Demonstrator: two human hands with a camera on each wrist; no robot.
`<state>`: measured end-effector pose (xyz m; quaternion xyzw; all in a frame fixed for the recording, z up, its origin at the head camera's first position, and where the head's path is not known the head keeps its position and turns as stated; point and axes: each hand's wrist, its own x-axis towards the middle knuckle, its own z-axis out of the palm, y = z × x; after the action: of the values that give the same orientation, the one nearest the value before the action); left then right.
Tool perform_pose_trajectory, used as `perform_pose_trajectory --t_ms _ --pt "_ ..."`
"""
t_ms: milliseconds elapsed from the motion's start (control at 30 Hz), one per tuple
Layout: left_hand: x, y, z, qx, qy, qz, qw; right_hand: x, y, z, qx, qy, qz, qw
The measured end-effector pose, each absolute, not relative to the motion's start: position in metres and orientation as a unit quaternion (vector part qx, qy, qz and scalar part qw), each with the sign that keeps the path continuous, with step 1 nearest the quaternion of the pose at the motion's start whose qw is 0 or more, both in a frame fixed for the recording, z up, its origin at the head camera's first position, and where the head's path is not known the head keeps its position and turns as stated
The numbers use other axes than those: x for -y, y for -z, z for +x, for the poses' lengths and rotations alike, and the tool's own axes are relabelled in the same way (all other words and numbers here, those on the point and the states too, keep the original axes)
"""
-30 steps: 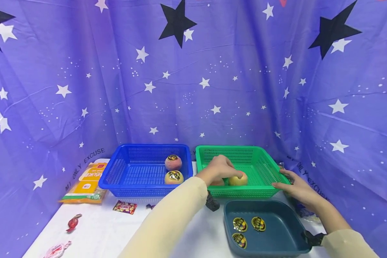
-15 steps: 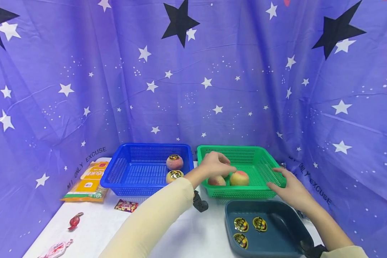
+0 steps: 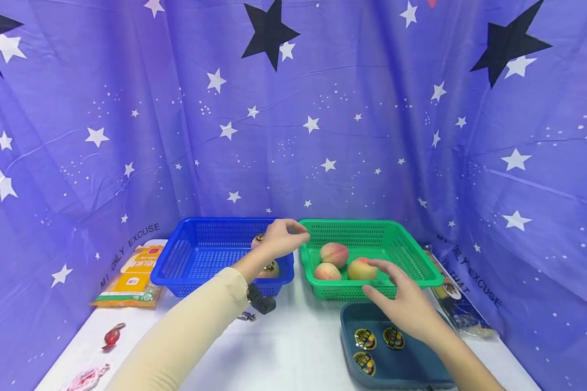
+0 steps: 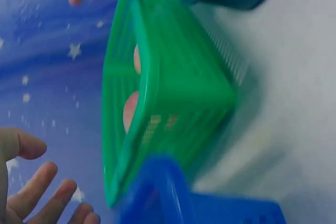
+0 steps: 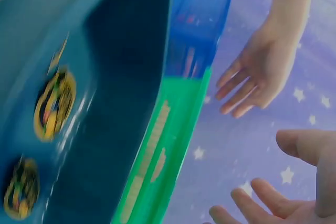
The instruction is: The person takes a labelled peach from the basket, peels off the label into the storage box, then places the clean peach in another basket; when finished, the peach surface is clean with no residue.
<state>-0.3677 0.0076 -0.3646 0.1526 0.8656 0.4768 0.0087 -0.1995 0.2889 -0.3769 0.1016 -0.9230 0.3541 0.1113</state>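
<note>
Peaches point(image 3: 334, 254), three, lie in green basket point(image 3: 416, 259); left hand point(image 3: 282, 239) above blue basket point(image 3: 212, 259), right hand point(image 3: 407, 303) near green basket's front, both with fingers apart.

Head view brightly and evenly lit; left wrist view: the blue basket point(image 4: 210, 208) is blurred at six o'clock, the surface point(image 4: 304, 77) softly shadowed at four.

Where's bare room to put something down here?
Free: white table between left sleeve and teal tray; left half of the blue basket; back right of the green basket.
Crowded: green basket's left side and front middle, with three peaches; blue basket's right end, two stickered peaches partly behind the left hand; teal tray, stickers at left, right forearm hiding part.
</note>
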Motion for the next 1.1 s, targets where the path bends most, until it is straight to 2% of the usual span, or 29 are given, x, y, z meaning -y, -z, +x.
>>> perform_pose_trajectory --t_ms 167,367,433,500,633,667,867,1100 --pt "0.021 0.369 -0.382 -0.851 -0.52 0.076 0.006 -0.262 0.379 -0.192 0.903 -0.398 0.116 0.117" --pt "0.045 0.379 -0.405 -0.841 -0.541 0.014 0.012 -0.224 0.382 -0.182 0.849 -0.517 0.095 0.054" --pt "0.054 0.395 -0.423 -0.84 -0.543 0.019 0.008 -0.21 0.385 -0.179 0.822 -0.561 0.091 0.039" --pt "0.057 0.397 -0.428 -0.844 -0.536 0.008 0.013 -0.197 0.389 -0.176 0.798 -0.596 0.084 0.03" --pt "0.064 0.397 -0.43 -0.846 -0.532 -0.002 0.038 -0.17 0.399 -0.171 0.781 -0.62 0.069 0.014" --pt "0.061 0.384 -0.417 -0.846 -0.53 -0.018 0.053 -0.164 0.402 -0.17 0.781 -0.621 0.067 0.009" --pt "0.069 0.388 -0.424 -0.84 -0.532 -0.04 0.103 -0.129 0.422 -0.171 0.778 -0.625 0.064 -0.031" --pt "0.072 0.399 -0.435 -0.822 -0.545 -0.076 0.143 -0.105 0.45 -0.195 0.751 -0.66 0.025 -0.01"
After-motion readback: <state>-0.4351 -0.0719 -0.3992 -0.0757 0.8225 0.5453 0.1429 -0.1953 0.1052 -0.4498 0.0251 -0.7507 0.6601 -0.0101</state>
